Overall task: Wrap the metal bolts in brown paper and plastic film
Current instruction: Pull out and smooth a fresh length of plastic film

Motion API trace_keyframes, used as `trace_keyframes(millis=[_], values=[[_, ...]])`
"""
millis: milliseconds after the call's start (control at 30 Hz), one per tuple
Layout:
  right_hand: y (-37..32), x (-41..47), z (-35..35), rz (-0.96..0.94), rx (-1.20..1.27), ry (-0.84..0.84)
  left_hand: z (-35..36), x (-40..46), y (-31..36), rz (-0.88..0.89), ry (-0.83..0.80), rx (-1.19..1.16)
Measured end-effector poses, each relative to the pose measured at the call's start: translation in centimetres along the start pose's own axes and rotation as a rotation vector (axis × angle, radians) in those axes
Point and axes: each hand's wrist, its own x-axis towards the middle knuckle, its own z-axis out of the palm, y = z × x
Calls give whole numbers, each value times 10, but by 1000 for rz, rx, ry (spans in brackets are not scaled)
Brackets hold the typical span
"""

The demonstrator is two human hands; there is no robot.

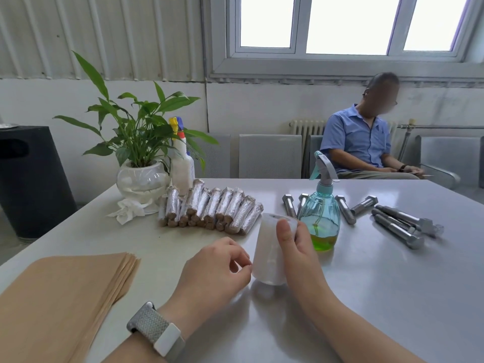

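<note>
Clear plastic film, wound on a roll (272, 254), stands upright on the grey counter (379, 284) in a worker's grip. The right hand (293, 247) curls around the roll from its right side, thumb pressed across the front near the top. The left hand (217, 268) sits just left of the roll, thumb and forefinger pinched together at its lower edge; whether they hold a loose end of film cannot be told. A woven watch band (157, 328) circles the left wrist. Bare metal bolts (400, 221) lie scattered at the right of the counter, well apart from either hand, beyond a blue spray bottle (320, 216) holding green liquid. Wrapped bolts (209, 209) are stacked in a row behind the hands. A stack of brown paper (68, 292) lies at the near left. A potted plant (141, 163), a white spray bottle (182, 163) and crumpled tissue (128, 209) occupy the far left corner. Another person (364, 142) sits by the wall.
</note>
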Motion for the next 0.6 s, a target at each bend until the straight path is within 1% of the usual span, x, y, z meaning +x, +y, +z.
trace_keyframes(millis=[200, 433, 600], values=[[1, 2, -1, 9, -6, 23, -1, -1, -2, -27, -9, 91], [1, 3, 0, 19, -4, 42, 1, 0, -2, -41, -38, 76], [1, 2, 0, 8, -4, 38, 1, 0, -2, -27, -13, 111]])
